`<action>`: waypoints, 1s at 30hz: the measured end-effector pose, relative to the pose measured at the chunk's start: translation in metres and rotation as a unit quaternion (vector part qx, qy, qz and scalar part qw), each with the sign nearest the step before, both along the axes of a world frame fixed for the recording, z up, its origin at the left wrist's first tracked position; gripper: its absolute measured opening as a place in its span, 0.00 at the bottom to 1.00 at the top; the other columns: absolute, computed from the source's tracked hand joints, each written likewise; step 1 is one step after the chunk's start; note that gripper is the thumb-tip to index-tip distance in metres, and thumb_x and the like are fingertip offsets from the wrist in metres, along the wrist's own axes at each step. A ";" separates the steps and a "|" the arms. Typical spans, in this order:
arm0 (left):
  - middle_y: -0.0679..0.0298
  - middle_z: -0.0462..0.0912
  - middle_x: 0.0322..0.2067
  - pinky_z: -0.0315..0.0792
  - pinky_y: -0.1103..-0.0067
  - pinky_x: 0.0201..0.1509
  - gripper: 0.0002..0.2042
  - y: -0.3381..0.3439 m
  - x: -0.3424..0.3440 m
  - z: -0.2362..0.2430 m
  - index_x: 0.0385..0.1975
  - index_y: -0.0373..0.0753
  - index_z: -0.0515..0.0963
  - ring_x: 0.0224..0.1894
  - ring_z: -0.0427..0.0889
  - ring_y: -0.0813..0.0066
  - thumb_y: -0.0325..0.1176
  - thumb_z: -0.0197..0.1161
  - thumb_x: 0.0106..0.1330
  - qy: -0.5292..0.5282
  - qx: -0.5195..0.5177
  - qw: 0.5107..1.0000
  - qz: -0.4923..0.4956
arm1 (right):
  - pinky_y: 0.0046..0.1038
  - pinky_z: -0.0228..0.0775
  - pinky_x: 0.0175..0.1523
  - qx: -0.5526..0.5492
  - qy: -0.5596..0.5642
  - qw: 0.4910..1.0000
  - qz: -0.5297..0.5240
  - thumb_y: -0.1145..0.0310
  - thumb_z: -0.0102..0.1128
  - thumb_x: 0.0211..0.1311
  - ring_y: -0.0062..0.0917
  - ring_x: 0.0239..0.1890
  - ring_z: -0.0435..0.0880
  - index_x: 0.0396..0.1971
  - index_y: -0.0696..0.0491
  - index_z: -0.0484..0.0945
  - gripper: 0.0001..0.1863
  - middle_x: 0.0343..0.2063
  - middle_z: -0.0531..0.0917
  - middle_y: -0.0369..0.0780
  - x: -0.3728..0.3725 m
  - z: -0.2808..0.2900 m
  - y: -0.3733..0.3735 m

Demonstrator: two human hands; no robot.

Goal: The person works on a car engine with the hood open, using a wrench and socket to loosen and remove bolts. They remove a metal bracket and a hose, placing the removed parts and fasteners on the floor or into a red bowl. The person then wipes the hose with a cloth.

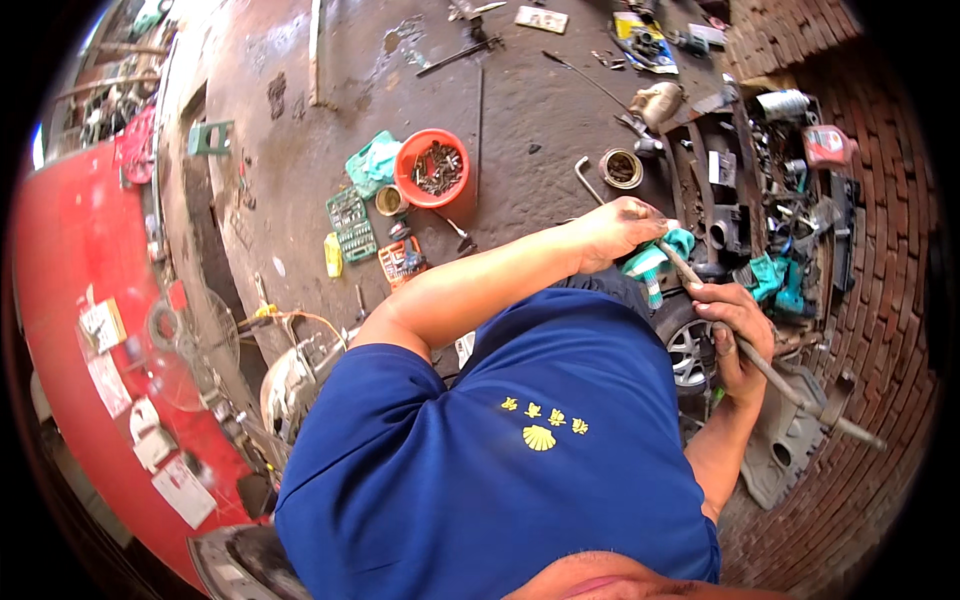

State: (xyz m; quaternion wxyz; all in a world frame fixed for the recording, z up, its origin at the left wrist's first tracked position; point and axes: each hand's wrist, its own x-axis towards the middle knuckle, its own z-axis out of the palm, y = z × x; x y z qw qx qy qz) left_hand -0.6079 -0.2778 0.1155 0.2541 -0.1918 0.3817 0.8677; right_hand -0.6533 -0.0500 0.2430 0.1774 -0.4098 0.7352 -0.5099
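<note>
A long, dull metal shaft [782, 384] slants across my right side, with a thicker collar near its lower right end. My right hand [738, 325] is closed round its middle, fingers over the top and thumb below. At the upper end, a teal-and-white cloth [652, 262], perhaps a glove, bunches against the shaft. My left hand [622, 232] reaches across to that end with fingers bent and pinched at the cloth; its fingertips are partly hidden. Beneath the shaft lies a wheel with silver spokes [690, 352], partly covered by my body.
A red bucket of small metal parts [405, 165] stands on the stained floor, beside a green socket set [350, 225] and an orange tool case [402, 262]. An open tin [622, 168] sits beyond my left hand. Clutter and a grey metal housing [782, 440] line the right.
</note>
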 end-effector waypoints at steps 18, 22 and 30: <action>0.74 0.77 0.24 0.65 0.82 0.29 0.11 -0.023 0.041 0.045 0.33 0.36 0.82 0.28 0.71 0.89 0.38 0.68 0.72 0.179 -0.304 0.908 0.226 | 0.23 0.58 0.27 -0.010 -0.297 0.937 -0.184 0.50 0.56 0.74 0.19 0.20 0.68 0.24 0.56 0.76 0.25 0.19 0.74 0.35 -0.066 -0.089 -0.026; 0.72 0.77 0.24 0.67 0.81 0.29 0.13 -0.011 0.038 0.061 0.31 0.36 0.81 0.28 0.72 0.88 0.40 0.66 0.73 0.083 -0.278 0.915 0.281 | 0.26 0.61 0.32 -0.011 -0.202 0.979 0.009 0.59 0.61 0.70 0.20 0.26 0.72 0.22 0.60 0.76 0.21 0.21 0.74 0.35 -0.082 -0.055 -0.036; 0.65 0.86 0.38 0.81 0.75 0.41 0.07 0.003 0.020 0.042 0.45 0.38 0.80 0.38 0.86 0.76 0.33 0.64 0.73 -0.028 -0.054 0.933 0.355 | 0.24 0.66 0.36 -0.008 -0.183 0.981 0.071 0.66 0.72 0.59 0.18 0.30 0.75 0.32 0.58 0.82 0.11 0.27 0.78 0.35 -0.101 -0.037 -0.015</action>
